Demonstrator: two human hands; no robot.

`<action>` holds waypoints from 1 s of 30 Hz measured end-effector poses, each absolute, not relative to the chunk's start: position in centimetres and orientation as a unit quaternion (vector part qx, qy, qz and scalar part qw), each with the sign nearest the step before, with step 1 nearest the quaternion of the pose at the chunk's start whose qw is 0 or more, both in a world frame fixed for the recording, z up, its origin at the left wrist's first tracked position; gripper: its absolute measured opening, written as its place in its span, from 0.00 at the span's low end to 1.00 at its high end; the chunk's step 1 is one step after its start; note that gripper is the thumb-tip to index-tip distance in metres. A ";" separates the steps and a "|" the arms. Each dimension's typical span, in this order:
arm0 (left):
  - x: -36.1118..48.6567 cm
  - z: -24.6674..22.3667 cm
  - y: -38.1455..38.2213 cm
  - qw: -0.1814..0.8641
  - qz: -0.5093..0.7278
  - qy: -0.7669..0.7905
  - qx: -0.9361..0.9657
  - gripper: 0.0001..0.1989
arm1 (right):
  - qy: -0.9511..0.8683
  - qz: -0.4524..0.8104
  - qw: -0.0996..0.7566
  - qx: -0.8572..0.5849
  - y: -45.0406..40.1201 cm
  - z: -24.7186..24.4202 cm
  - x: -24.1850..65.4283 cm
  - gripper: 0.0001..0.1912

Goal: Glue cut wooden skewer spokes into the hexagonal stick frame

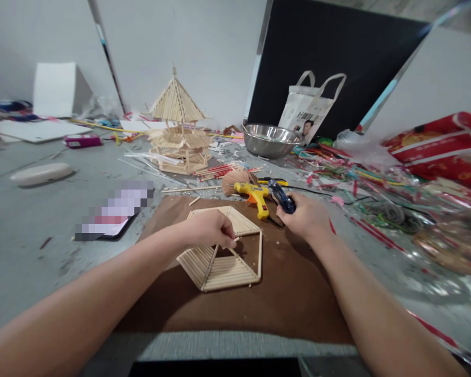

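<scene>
A six-sided, pale wooden frame of thin round sticks (227, 269) lies flat on a brown sheet (290, 303) in front of the person; take it as the centre of a clock, with twelve pointing away from the person. Its panels toward twelve, eight and six are filled with rows of sticks, while the one toward three is open, showing brown inside a single edge stick.

The left hand (214, 228) is over the middle of the frame, thumb and fingertips pinched together on a small pale piece of stick (236, 240); whether that piece touches the frame cannot be told. At two o'clock, the right hand (306, 213) has its fingers closed around a dark blue hand tool (281, 196), whose exact kind is unclear.

At one o'clock, just beside that tool, lies a yellow glue gun with an orange trigger (262, 195), its nozzle pointing toward nine. Next to it is a tan, ribbed, fan-shaped piece (232, 180). Red and pale thin sticks (220, 172) lie in a loose bunch at twelve. Farther off, a pale wooden tiered pavilion model with a pointed roof (177, 102) stands at eleven, and a round shiny steel bowl (272, 144) sits at one. A phone with a blurred screen (115, 209) lies at ten.
</scene>
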State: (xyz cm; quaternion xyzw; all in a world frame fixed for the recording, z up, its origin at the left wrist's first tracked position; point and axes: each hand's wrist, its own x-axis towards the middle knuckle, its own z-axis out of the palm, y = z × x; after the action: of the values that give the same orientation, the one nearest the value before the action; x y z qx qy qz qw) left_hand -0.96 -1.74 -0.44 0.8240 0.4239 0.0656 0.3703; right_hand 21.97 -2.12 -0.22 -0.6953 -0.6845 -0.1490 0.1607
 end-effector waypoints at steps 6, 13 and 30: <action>-0.9 -0.3 -2.2 0.331 0.028 0.422 0.844 0.10 | -0.694 -0.136 0.153 -0.691 -2.1 -0.4 22.0 0.14; -0.7 0.0 -2.4 0.299 0.016 0.406 0.864 0.08 | -0.691 -0.132 0.152 -0.694 -1.9 -0.7 22.2 0.17; -0.9 0.0 -2.2 0.249 -0.054 0.379 0.889 0.11 | -0.689 -0.126 0.143 -0.699 -2.0 -0.7 22.0 0.18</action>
State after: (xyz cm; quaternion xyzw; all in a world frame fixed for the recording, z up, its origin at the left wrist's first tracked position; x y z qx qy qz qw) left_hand -0.94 -2.21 -0.01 0.8893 0.3794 -0.0541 0.2495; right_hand 21.96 -2.00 -0.74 -0.6990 -0.6892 -0.1260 0.1433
